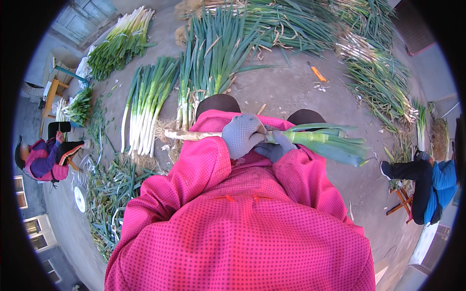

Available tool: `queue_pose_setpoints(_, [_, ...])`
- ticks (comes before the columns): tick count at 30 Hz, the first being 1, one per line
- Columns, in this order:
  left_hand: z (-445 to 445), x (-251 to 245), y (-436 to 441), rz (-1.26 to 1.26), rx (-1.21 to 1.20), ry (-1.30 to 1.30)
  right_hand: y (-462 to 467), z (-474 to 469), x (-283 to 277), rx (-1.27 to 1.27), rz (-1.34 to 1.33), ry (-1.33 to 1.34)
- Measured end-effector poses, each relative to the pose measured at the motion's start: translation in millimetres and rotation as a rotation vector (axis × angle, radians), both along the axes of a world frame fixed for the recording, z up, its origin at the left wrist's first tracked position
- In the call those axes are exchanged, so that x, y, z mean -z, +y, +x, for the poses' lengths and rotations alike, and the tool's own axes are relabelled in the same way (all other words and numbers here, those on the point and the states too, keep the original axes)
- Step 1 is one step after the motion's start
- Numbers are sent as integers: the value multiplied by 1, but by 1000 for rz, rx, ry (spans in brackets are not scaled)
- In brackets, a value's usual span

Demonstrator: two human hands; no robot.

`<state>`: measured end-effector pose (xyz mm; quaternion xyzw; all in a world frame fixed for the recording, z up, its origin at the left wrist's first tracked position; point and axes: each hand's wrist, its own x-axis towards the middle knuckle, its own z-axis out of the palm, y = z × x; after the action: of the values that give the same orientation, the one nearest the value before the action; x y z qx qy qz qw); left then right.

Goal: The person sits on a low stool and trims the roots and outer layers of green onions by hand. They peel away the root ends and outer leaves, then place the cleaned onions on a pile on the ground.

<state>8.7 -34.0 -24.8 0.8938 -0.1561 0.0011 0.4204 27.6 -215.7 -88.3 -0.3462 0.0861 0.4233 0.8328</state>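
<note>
A large green onion (309, 138) lies level across my lap, its roots and dirty white shank to the left and its green leaves to the right. My left hand (243, 134), in a grey dotted knit glove, is curled around the shank. Just right of it, my gloved right hand (275, 146) holds the stalk where the leaves start, thumb on top and some fingers below. Left of my knees, cleaned green onions (147, 109) with white shanks lie side by side. Untrimmed green onions (214, 58) lie beyond my left knee.
An orange utility knife (316, 71) lies on the concrete floor ahead. Heaps of green onions (291, 25) spread along the far side and right. A tied bundle (122, 42) rests at upper left. Stripped leaves (113, 196) pile at left. Co-workers sit left (45, 156) and right (433, 182).
</note>
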Motion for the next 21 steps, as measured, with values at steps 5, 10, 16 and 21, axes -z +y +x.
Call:
queue_pose_setpoints(5, [-3, -4, 18, -858, -304, 435, -2, 1, -2, 8, 42, 43])
queue_pose_setpoints(10, [-4, -16, 44, -1100, -369, 434, 1, 2, -2, -24, 8, 22])
queue_pose_setpoints(16, [-9, -27, 47, -559, -330, 267, 1, 2, -3, -8, -32, 35])
queue_pose_setpoints(21, [-15, -21, 35, 264, 63, -26, 3, 3, -5, -32, 7, 41])
